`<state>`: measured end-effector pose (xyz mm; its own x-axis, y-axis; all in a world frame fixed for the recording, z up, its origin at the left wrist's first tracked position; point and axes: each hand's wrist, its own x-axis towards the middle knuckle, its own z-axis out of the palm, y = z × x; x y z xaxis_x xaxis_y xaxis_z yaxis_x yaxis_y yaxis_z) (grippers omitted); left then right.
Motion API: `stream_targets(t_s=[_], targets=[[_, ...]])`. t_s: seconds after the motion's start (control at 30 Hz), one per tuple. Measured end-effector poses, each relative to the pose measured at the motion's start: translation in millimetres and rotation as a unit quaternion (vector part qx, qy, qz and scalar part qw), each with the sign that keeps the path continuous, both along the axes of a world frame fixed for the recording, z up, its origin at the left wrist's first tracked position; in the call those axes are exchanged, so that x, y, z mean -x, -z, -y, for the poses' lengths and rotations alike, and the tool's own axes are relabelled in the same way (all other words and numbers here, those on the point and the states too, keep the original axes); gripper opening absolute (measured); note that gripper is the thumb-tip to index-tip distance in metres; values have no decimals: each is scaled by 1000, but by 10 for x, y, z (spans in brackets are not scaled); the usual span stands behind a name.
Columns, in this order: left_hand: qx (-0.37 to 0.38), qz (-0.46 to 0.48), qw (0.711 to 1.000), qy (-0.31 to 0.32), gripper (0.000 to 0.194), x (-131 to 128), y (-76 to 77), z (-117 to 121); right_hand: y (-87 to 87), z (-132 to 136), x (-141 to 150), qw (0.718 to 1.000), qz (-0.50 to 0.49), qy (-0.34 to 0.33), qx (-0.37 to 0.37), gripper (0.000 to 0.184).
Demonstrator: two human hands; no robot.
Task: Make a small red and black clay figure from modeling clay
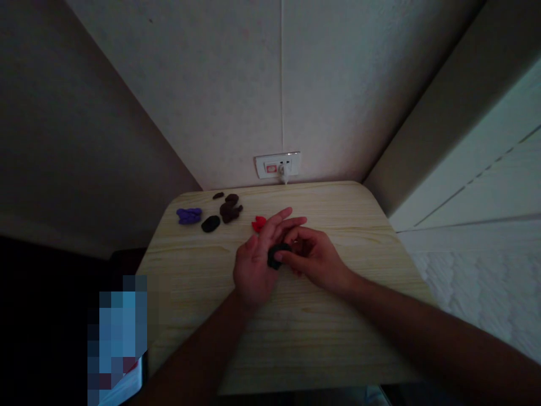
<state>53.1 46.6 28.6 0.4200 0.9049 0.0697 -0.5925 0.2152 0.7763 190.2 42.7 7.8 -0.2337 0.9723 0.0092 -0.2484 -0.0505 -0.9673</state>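
My left hand (261, 260) lies palm up over the table, its fingers stretched out and apart. On its palm rests a black lump of modelling clay (274, 256), rounded and flattened. My right hand (315, 254) reaches in from the right and pinches that black lump between thumb and fingers. Just behind my left fingers a red clay piece (258, 224) lies on the table, partly hidden by them. To the left sits a second black piece (211, 224), a flat oval. Beside it are brown pieces (230, 211) and a purple lump (189, 215).
The pale wood-grain table (338, 338) has rounded back corners and stands against the wall. A wall socket (276, 165) with a white plug (284, 172) is just above its back edge. At the lower left is a pixelated, bright screen-like patch (122, 338). A white panel (473, 175) stands to the right.
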Motion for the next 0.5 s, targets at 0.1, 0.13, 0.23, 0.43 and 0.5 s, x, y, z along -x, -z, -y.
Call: stream_targets(t_s=[0.1, 0.13, 0.23, 0.43, 0.5], targets=[[57, 10, 998, 1, 62, -33, -26, -10, -1, -11, -7, 1000, 8, 9, 5, 34], [69, 10, 998, -2, 60, -46, -30, -13, 1, -11, -5, 1000, 15, 16, 10, 34], [84, 17, 996, -4, 63, -77, -33, -15, 18, -7, 2, 997, 59, 48, 18, 33], [67, 38, 997, 3, 63, -75, -53, 9, 10, -29, 33, 987, 88, 135, 8, 49], [76, 45, 996, 14, 62, -68, -70, 20, -30, -17, 58, 995, 27, 98, 17, 51]])
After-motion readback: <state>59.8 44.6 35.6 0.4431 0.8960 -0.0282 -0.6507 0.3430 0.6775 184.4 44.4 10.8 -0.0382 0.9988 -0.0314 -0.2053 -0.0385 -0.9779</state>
